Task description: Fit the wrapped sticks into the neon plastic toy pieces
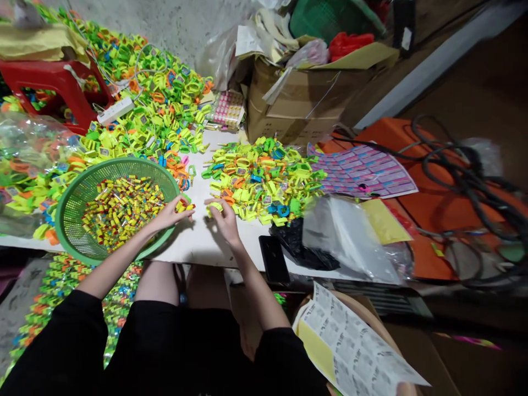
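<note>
My left hand point(174, 213) is closed around a few small yellow-and-red capsule-like cylinders point(183, 206), just past the basket's right rim. A green mesh basket point(68, 209) holds many more of these cylinders. Across a short gap of white tabletop point(198, 242), my right hand point(225, 221) pinches a yellow-green plastic toy watch point(215, 208). Next to it spreads a pile of toy watches point(264, 179) in yellow, green, orange and blue. The two hands are apart, at about the same height over the table.
A larger watch heap point(165, 110) covers the back left, near a red stool point(61, 82) and a white power strip point(116, 110). A black phone point(274, 258), plastic bags point(346, 236) and a pink-purple printed sheet point(367, 170) lie right. Behind stands a cardboard box point(301, 104).
</note>
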Action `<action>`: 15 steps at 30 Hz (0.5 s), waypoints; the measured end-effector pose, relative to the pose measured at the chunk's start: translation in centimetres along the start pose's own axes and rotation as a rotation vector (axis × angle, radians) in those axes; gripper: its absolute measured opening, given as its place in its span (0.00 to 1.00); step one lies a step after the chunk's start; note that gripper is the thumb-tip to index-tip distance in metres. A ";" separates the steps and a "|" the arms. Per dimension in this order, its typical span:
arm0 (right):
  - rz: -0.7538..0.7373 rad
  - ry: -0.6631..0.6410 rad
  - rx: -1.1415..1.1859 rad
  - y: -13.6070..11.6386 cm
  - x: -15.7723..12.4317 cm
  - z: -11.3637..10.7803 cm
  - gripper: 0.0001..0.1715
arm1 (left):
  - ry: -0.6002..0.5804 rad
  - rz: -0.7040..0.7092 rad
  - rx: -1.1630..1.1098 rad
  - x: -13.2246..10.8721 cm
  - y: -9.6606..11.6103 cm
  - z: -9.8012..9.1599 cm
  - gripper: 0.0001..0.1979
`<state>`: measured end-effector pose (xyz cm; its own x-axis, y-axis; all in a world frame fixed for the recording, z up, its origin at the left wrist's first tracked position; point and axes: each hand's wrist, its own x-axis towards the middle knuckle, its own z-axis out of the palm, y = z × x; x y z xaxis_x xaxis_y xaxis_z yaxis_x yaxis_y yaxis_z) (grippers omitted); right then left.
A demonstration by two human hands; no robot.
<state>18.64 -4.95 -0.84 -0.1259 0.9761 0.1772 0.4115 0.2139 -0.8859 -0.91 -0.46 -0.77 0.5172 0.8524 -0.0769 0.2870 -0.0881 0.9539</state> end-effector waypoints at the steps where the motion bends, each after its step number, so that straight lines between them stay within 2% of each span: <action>1: -0.037 0.005 -0.028 -0.2 0.1 -0.2 0.17 | -0.011 0.007 -0.003 0.1 -0.1 0.0 0.20; 6: -0.095 -0.161 -0.374 -0.8 0.0 -0.2 0.15 | 0.013 0.050 0.050 0.6 -0.9 0.1 0.21; 15: -0.144 -0.236 -0.695 -0.9 -0.3 0.1 0.20 | -0.074 0.004 0.080 0.8 -0.8 -0.2 0.20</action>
<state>18.24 -5.42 -0.13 -0.3798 0.9191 0.1050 0.8423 0.3905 -0.3716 -0.88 0.34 -1.59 0.5761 0.8116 -0.0972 0.3470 -0.1351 0.9281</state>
